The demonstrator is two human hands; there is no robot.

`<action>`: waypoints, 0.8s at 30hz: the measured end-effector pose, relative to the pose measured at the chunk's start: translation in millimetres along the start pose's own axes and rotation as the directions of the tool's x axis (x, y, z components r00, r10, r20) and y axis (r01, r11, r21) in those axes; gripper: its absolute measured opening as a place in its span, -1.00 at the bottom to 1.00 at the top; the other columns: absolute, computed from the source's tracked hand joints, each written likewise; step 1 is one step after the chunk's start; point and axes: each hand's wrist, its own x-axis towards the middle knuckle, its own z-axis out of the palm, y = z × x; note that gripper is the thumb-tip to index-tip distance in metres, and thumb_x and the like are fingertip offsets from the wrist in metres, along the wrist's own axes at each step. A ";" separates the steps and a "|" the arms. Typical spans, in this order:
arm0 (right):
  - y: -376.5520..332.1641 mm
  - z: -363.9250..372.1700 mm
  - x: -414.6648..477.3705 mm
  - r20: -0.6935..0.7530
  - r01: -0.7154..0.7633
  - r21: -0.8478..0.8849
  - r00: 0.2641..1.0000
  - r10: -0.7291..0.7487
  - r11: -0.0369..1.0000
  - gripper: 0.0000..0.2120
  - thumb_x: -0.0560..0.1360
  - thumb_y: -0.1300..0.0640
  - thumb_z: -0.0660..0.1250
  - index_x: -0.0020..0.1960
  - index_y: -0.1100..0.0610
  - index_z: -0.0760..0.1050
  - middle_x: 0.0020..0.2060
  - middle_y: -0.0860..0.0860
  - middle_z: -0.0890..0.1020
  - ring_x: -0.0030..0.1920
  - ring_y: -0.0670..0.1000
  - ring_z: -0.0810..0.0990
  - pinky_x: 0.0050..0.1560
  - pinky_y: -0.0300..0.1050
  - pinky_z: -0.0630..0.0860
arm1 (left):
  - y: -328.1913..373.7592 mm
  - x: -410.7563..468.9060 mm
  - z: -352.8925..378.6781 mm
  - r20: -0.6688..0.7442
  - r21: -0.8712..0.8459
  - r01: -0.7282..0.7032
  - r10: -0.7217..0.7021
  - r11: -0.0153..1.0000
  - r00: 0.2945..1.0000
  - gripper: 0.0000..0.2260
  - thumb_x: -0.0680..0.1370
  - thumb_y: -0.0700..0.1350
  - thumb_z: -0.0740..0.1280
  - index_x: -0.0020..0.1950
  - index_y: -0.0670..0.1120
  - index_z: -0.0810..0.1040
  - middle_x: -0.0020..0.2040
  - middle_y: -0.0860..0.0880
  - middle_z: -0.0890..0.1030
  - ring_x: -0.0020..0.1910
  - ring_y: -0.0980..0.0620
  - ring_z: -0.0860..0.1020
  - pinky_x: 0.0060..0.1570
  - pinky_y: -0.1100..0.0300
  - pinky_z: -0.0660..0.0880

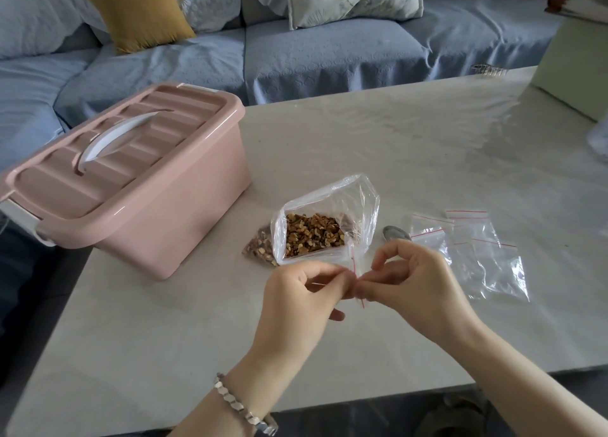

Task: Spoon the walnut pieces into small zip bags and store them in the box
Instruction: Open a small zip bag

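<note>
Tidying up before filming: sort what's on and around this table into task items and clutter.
Task items:
- large bag of walnut pieces
- small zip bag pinched by the left hand and right hand
- spare zip bags
- spoon
- pink box, lid on

Clutter:
- green box
- yellow cushion

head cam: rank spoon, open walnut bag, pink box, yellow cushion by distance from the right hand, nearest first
From the right hand:
1. Spoon, just beyond it, partly hidden.
2. Open walnut bag, beyond and to the left.
3. Pink box, far left on the table, lid on.
4. Yellow cushion, on the sofa past the table.
</note>
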 end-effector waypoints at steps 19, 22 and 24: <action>13.3 -3.0 7.9 0.229 -0.288 0.455 0.952 0.202 0.843 -0.78 0.20 0.36 0.48 -0.23 0.19 0.51 -0.47 0.01 0.58 -0.45 -0.04 0.55 -0.34 -0.28 0.53 | -2.9 5.1 -4.8 0.148 -0.089 0.205 -0.191 0.975 0.970 -0.81 0.53 -0.28 0.27 -0.27 -0.23 0.58 -0.31 -0.11 0.67 -0.29 -0.01 0.66 -0.39 0.26 0.51; 18.9 6.0 4.6 -0.161 -0.029 -0.144 0.987 0.006 0.989 -0.77 0.31 0.30 0.45 -0.27 -0.01 0.50 -0.51 -0.08 0.54 -0.48 -0.13 0.44 -0.39 -0.27 0.43 | -4.7 1.6 -2.4 -0.012 0.403 0.068 -0.069 0.913 0.998 -0.78 0.45 -0.16 0.30 -0.41 -0.12 0.47 -0.43 -0.05 0.59 -0.41 0.03 0.59 -0.40 0.21 0.47; 17.1 11.1 2.9 -0.215 0.032 -0.265 0.972 -0.091 0.964 -0.75 0.29 0.29 0.40 -0.32 -0.05 0.47 -0.51 -0.05 0.48 -0.45 -0.09 0.42 -0.40 -0.27 0.39 | -4.3 -1.4 1.9 -0.038 0.605 0.006 0.022 0.796 0.999 -0.73 0.41 -0.07 0.32 -0.45 -0.07 0.35 -0.50 0.00 0.45 -0.46 0.06 0.45 -0.43 0.23 0.33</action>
